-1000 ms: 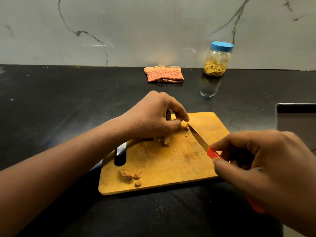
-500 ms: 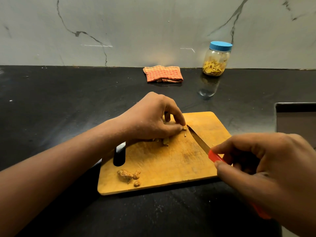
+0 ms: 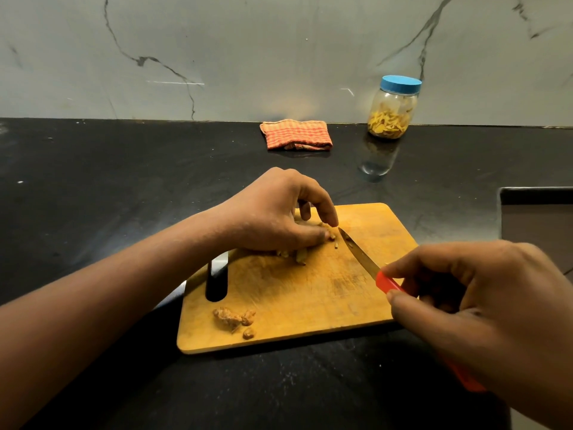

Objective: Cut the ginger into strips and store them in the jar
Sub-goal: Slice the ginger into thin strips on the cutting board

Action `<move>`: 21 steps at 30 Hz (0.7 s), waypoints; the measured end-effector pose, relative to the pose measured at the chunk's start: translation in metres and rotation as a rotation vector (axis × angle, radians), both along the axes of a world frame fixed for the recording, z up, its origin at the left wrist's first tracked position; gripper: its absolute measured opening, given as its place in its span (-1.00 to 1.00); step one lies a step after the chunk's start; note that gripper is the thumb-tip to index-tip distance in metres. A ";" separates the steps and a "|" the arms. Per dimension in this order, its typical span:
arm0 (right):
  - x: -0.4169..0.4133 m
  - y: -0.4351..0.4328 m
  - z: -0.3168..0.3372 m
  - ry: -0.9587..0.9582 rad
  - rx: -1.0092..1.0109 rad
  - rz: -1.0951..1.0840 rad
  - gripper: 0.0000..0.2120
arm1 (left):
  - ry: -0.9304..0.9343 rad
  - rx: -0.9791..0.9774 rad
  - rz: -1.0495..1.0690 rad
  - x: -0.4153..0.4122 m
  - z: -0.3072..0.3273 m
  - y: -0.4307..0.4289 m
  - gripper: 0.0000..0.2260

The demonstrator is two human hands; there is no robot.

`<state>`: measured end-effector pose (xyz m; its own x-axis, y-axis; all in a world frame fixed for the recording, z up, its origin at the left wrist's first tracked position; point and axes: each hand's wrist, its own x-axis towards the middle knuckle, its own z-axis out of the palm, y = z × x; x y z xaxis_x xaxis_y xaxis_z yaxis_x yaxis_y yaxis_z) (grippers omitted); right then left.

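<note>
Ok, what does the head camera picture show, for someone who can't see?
The left hand pinches ginger on a wooden cutting board while the right hand holds a red-handled knife beside it. A blue-lidded jar of strips and a checked cloth sit behind.

The black table (image 3: 93,181) carried a wooden cutting board (image 3: 310,290) near its middle, a folded orange checked cloth (image 3: 296,135) at the far edge by the wall, and a blue-lidded jar (image 3: 392,113) standing to the cloth's right, well apart from the board.
</note>
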<state>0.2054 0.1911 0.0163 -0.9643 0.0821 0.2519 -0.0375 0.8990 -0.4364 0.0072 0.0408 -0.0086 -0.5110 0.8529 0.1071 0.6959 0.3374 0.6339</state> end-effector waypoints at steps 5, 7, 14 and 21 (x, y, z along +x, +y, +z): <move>0.003 -0.002 0.003 0.011 -0.013 0.008 -0.87 | 0.007 -0.034 -0.010 0.000 -0.001 0.001 -0.88; 0.004 -0.003 0.003 0.017 -0.015 0.013 -0.87 | 0.020 -0.034 -0.002 -0.001 0.001 0.001 -0.85; 0.002 -0.005 0.001 0.015 -0.014 0.030 -0.87 | 0.011 -0.001 0.062 -0.013 0.011 -0.010 -0.90; -0.009 -0.009 -0.002 0.002 -0.071 0.089 -0.90 | -0.009 -0.089 0.062 -0.016 0.015 -0.009 -0.89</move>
